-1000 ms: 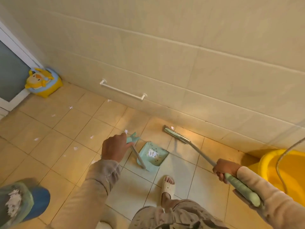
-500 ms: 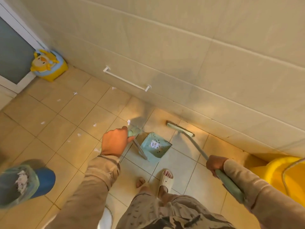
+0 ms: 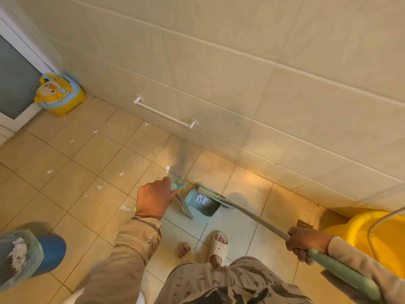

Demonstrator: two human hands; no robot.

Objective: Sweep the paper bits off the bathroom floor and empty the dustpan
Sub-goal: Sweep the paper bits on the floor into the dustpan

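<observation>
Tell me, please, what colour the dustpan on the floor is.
The dustpan is pale mint green; it shows best in the head view.

This is a home bathroom. Tan tiles cover the wall [image 3: 230, 62] and floor [image 3: 65, 170]. A white towel bar [image 3: 164, 114] hangs past the left hand [image 3: 153, 201] gripping the dustpan [image 3: 202, 212]. A duck potty [image 3: 59, 95] sits far left of it. A yellow tub [image 3: 355, 229] with a hose [image 3: 370, 238] is beside the right hand [image 3: 306, 244] gripping the broom [image 3: 258, 220].
</observation>
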